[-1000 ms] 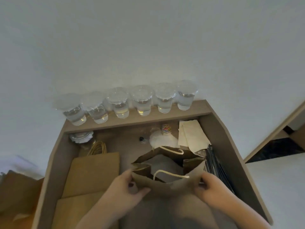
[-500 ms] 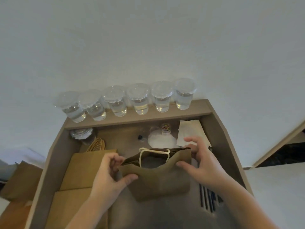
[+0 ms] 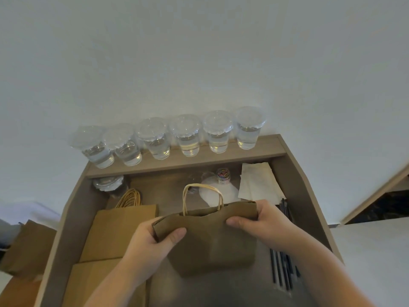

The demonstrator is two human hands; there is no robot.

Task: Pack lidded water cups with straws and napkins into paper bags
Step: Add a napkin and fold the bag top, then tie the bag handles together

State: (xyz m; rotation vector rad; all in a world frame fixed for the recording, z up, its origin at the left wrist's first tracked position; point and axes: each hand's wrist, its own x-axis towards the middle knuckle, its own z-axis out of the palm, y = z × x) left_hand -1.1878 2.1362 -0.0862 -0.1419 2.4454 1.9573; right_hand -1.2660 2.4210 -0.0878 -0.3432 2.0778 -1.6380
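Now in hand: the paper bag [image 3: 212, 240] stands on the counter [image 3: 221, 291], held at both top corners.
Left hand: the left hand [image 3: 152, 244] pinches the bag's left top corner, with the thumb on the near face and the fingers curled behind.
Right hand: the right hand [image 3: 265, 220] is clamped round the bag's right top corner, thumb in front.
Bag's long axis: the top edge runs side to side from hand to hand and dips a little toward the left. The mouth is pressed flat, and a twine handle [image 3: 201, 196] stands up behind it. What is inside cannot be seen.
Cups: six lidded water cups [image 3: 190, 138] stand in a row on the ledge [image 3: 265, 149], straight beyond the bag and well apart from both hands.
Nearer hand: the right hand sits further forward than the left, so I judge it closer to the cups.
Napkins: the white napkins [image 3: 259, 187] lie just beyond the bag's right corner, near the right hand.
Straws: the dark straws [image 3: 281, 269] lie to the right of the bag, beside the right forearm.
Spare bags: the flat bags [image 3: 119, 231] lie to the left of the bag.
What the move turns on: the mouth faces up but is shut, so it probably has to be spread before anything goes in.
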